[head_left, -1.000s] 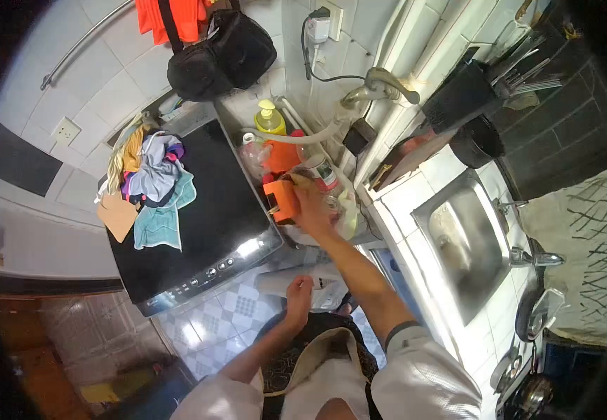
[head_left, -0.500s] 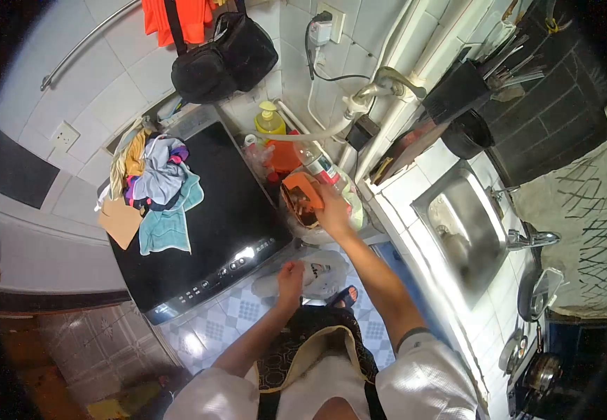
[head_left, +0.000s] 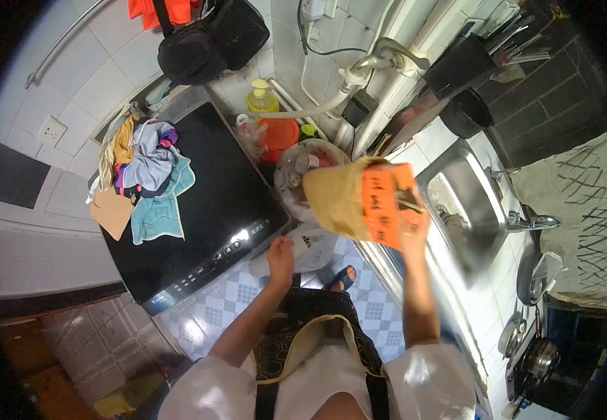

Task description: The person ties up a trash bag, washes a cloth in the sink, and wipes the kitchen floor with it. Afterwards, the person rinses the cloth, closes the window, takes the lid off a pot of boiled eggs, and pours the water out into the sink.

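Observation:
My right hand (head_left: 413, 231) grips the orange end of a brown paper package (head_left: 338, 199), which has dark lettering on the orange part. The package is held up between the washing machine and the sink counter. Below it and to the left is a bin with a clear plastic liner (head_left: 291, 175), with some items inside. My left hand (head_left: 280, 257), fingers curled in, hangs near the machine's front edge, beside a white plastic bag (head_left: 310, 250). Whether it holds anything is hidden.
Clothes (head_left: 151, 164) lie on the black-topped washing machine (head_left: 223, 189). Behind the bin stand an orange container (head_left: 279, 134) and a yellow pump bottle (head_left: 262, 98). A metal sink (head_left: 468, 210) is at the right, with a faucet pipe (head_left: 317, 108) above the bin.
My right hand has lifted the package up out of the bin area and moved it right, towards the sink. A bottle seen there earlier is no longer visible upright. My left hand has shifted slightly.

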Available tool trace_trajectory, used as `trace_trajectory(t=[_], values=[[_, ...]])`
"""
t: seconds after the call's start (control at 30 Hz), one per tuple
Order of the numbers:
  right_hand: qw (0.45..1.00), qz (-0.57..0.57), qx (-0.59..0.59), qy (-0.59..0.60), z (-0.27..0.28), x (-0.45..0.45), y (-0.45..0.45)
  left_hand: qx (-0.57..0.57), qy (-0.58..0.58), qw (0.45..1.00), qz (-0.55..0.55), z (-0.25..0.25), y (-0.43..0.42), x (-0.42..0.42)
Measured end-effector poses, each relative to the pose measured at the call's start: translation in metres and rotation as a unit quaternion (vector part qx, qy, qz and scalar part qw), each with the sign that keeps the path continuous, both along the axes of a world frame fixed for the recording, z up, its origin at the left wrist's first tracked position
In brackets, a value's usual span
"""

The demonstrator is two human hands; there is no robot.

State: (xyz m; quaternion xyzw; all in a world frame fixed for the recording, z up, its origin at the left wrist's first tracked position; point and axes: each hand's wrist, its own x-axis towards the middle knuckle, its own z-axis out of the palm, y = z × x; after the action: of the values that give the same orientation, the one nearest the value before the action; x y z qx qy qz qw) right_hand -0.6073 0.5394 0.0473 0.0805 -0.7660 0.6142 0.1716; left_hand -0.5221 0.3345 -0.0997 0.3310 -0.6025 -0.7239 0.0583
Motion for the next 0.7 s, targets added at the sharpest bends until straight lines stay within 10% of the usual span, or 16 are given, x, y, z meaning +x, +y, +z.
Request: trace_trajectory(t=[0.3,0.7], values=[[0.886,-0.063,-0.400,-0.225,-0.077,0.067,0.106,0.066,0.004,0.995,-0.075,0.021,0.013,-0.009],[0.893,-0.117,-0.381,-0.209,-0.129,0.071,0.050,0.011,-0.025,0.949,-0.313,0.065,0.037,0.000]])
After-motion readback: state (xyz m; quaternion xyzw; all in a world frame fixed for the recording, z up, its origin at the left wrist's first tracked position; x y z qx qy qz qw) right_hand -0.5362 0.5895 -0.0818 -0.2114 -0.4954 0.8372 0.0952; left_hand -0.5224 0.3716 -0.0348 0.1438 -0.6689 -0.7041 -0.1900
